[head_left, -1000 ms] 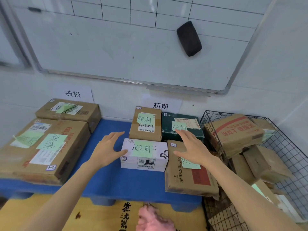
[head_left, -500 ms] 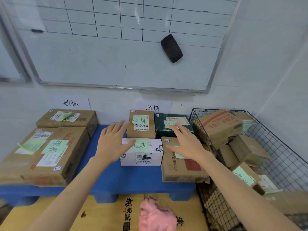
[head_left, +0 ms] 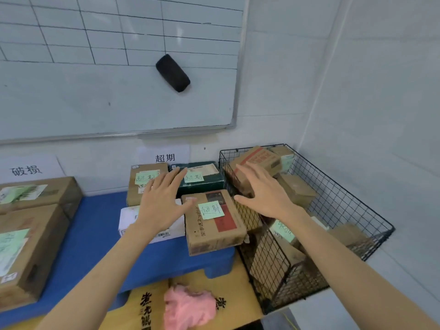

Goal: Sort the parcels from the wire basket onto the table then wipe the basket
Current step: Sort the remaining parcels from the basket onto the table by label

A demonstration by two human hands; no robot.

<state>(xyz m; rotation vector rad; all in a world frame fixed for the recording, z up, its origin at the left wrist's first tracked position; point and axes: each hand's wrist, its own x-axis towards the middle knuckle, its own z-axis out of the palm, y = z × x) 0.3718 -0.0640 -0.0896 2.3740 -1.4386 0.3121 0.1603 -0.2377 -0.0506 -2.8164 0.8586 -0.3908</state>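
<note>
The black wire basket [head_left: 345, 198] stands at the right and holds several cardboard parcels; the top one [head_left: 259, 157] has red print. My right hand [head_left: 264, 191] hovers open over the basket's left rim, fingers spread, just in front of that parcel and holding nothing. My left hand [head_left: 162, 201] hovers open above a white parcel [head_left: 152, 225] on the blue table [head_left: 92, 236]. A brown parcel with a green note [head_left: 212, 220] lies between my hands. Behind it sit a dark green parcel [head_left: 202, 178] and a brown one [head_left: 142, 179].
Two large brown parcels [head_left: 26, 248] [head_left: 38, 194] lie at the table's left. A pink cloth [head_left: 188, 308] rests on a yellow board [head_left: 233, 282] at the front. A whiteboard with a black eraser [head_left: 172, 72] hangs on the wall, with two paper signs [head_left: 164, 157] below it.
Both hands have moved right and up. My right hand went from above the brown parcel to the basket's rim. The view has turned right and tilted.
</note>
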